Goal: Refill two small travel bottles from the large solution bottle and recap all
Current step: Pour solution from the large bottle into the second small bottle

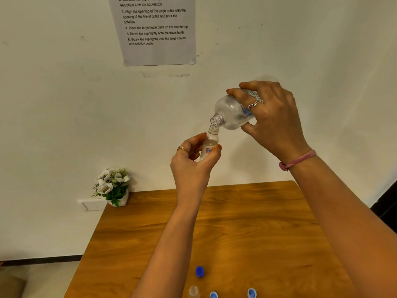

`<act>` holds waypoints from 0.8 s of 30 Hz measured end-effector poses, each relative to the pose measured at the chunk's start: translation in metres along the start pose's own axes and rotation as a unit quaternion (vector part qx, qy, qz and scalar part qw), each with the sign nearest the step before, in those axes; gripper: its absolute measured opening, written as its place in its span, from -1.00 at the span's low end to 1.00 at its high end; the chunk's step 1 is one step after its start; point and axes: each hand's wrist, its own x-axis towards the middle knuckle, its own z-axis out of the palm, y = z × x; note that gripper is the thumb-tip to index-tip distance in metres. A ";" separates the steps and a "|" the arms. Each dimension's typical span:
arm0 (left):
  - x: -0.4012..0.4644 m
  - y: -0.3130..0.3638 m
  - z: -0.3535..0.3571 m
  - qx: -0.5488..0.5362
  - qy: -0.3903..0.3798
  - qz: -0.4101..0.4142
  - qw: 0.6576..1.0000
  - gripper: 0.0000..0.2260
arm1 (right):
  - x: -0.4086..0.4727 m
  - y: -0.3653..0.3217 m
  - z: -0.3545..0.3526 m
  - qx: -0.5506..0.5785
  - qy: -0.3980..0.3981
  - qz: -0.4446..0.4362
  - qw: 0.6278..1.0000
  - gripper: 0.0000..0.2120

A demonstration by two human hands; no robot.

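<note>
— What is each hand doing?
— The right hand (270, 117) grips the large solution bottle (233, 112), tipped neck-down over the small travel bottle (209, 145), which the left hand (193, 160) clasps upright; the two mouths almost touch, above the worktop's (247, 222) far edge.
— And the rest?
— At the near edge: a dark blue cap (199, 271), two lighter caps (251, 293), and the second travel bottle (193, 291), uncapped.

Clear bottles (233, 112); blue caps (199, 271); wood-grain brown table (257, 222); white flowers (111, 181); pink wristband (298, 160).
</note>
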 end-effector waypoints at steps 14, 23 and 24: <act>-0.001 0.001 -0.001 -0.003 0.001 0.002 1.000 -0.68 | 0.000 -0.002 -0.003 0.003 0.004 -0.005 1.000 -0.42; -0.003 0.001 -0.001 -0.005 -0.002 0.002 1.000 -0.69 | -0.001 -0.001 -0.005 0.004 -0.001 -0.004 1.000 -0.41; -0.004 0.001 -0.001 -0.005 -0.003 0.001 1.000 -0.69 | -0.001 -0.001 -0.005 0.003 -0.001 -0.004 1.000 -0.41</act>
